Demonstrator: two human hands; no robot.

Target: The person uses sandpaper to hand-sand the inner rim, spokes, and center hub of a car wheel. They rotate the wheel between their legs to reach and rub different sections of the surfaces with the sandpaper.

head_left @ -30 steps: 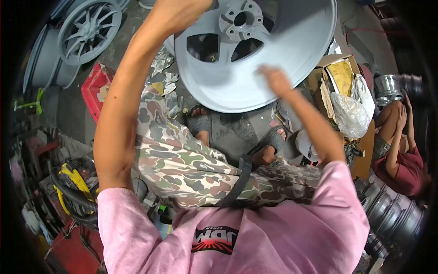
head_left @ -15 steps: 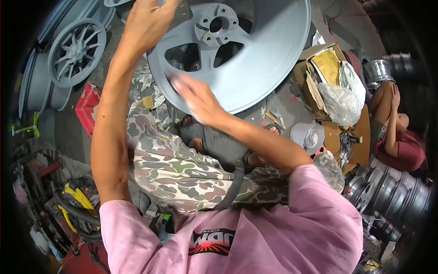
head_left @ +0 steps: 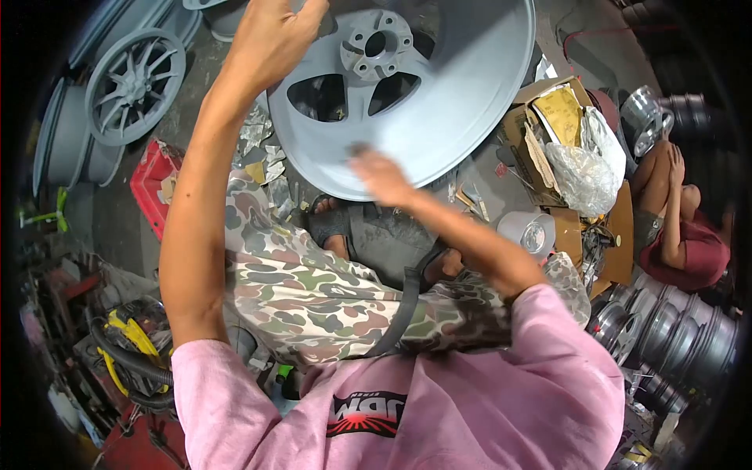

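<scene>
A large grey car wheel rim [head_left: 462,102] leans in front of my knees, with a lug-hole hub and wide openings between its spokes. My left hand [head_left: 278,35] is closed on its upper left edge, with the fingertips partly cut off by the frame's top. My right hand [head_left: 380,176] lies over the lower face of the rim, blurred by motion. Under its fingertips is a small dark piece of sandpaper [head_left: 358,150], too smeared to see in detail, pressed against the grey surface.
More grey wheel rims [head_left: 135,88] stand at the left beside a red container [head_left: 153,184]. On the right are a cardboard box [head_left: 521,129] with plastic wrap, a tape roll [head_left: 529,233], stacked metal rims [head_left: 681,333] and a seated person [head_left: 685,254]. Paper scraps [head_left: 274,168] litter the floor.
My right hand has swept right and slightly down across the rim with the sandpaper. The rim and my left hand have shifted a little to the right in view.
</scene>
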